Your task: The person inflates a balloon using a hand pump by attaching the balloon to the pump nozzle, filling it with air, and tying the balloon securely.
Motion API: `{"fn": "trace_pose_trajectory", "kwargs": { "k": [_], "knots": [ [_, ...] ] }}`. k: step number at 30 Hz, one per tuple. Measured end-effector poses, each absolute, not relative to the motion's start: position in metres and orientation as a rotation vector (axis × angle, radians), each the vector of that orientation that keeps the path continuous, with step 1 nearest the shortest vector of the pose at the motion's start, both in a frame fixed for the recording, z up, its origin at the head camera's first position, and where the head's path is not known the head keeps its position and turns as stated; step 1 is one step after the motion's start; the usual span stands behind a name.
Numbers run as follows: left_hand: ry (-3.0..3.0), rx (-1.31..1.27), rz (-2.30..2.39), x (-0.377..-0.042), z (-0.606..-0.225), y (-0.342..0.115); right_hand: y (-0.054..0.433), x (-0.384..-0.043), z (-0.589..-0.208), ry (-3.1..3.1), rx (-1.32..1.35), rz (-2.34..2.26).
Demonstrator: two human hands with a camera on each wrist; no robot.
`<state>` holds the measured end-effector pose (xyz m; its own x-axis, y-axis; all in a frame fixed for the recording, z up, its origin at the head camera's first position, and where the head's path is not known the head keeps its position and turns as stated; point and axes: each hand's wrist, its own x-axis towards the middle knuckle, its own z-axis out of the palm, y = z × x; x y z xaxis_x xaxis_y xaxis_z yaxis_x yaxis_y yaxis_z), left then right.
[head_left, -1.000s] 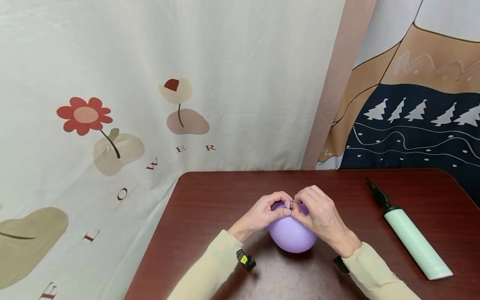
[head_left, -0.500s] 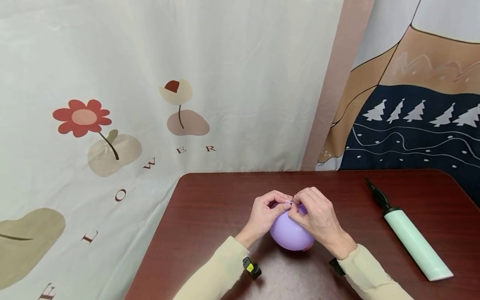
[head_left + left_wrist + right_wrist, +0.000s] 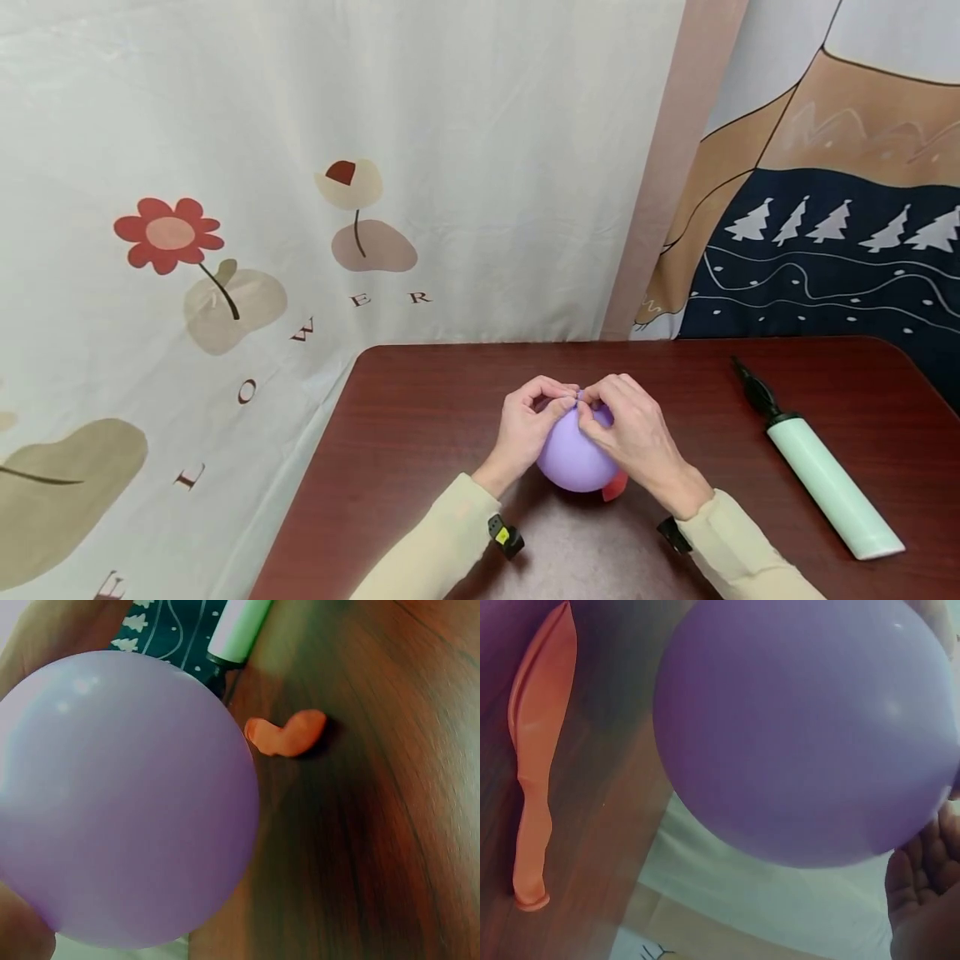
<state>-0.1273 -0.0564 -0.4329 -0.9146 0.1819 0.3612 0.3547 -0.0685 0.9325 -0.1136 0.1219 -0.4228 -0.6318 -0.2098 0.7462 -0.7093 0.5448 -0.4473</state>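
Note:
A round, inflated purple balloon [image 3: 576, 457] hangs beneath both hands in the head view, its neck pointing up. My left hand [image 3: 528, 423] pinches the neck between thumb and fingers. From the other side my right hand [image 3: 636, 433] pinches it too, with the fingertips of both hands close together. The fingers mostly cover the neck. In the left wrist view the purple balloon [image 3: 127, 802] fills the left side; in the right wrist view it covers the upper right, with part of the right hand [image 3: 930, 892] beside it.
A limp, uninflated red-orange balloon [image 3: 536, 765] lies on the dark wood table [image 3: 420, 433], partly behind the purple one in the head view. To the right lies a mint-green hand pump [image 3: 832, 487] with a black nozzle. Printed curtains [image 3: 480, 167] hang behind the table.
The purple balloon has risen slightly and shifted a little left, uncovering part of the red-orange balloon. Both hands stay at the neck, their fingertips drawn closer together.

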Motion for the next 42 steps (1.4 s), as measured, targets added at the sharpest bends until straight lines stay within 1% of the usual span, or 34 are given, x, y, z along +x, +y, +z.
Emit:
{"fn": "trace_pose_trajectory", "kwargs": {
  "k": [5,12,16,19,22,25,28,35,42],
  "knots": [
    [-2.017,-0.466,-2.119,-0.13,-0.435,-0.058,0.127,-0.11,-0.422,-2.321,0.675,1.116],
    [-1.866,-0.259,-2.247,-0.134,-0.437,-0.064,0.144,-0.1,-0.427,-2.566,0.606,1.222],
    [-1.819,-0.212,-2.306,-0.134,-0.437,-0.064,0.149,-0.097,-0.434,-2.648,0.583,1.281],
    [-1.852,-0.257,-2.324,-0.133,-0.437,-0.066,0.148,-0.096,-0.438,-2.663,0.567,1.3],
    [-1.924,-0.382,-2.312,-0.132,-0.44,-0.07,0.146,-0.096,-0.44,-2.657,0.527,1.343],
    [-2.021,-0.51,-2.286,-0.128,-0.446,-0.078,0.145,-0.096,-0.44,-2.662,0.443,1.463],
    [-2.151,-0.576,-2.24,-0.123,-0.451,-0.086,0.145,-0.096,-0.439,-2.663,0.349,1.606],
    [-2.294,-0.601,-2.224,-0.114,-0.457,-0.091,0.139,-0.098,-0.442,-2.598,0.286,1.811],
    [-2.278,-0.533,-2.274,-0.111,-0.461,-0.092,0.132,-0.099,-0.447,-2.604,0.296,1.811]
  ]
}}
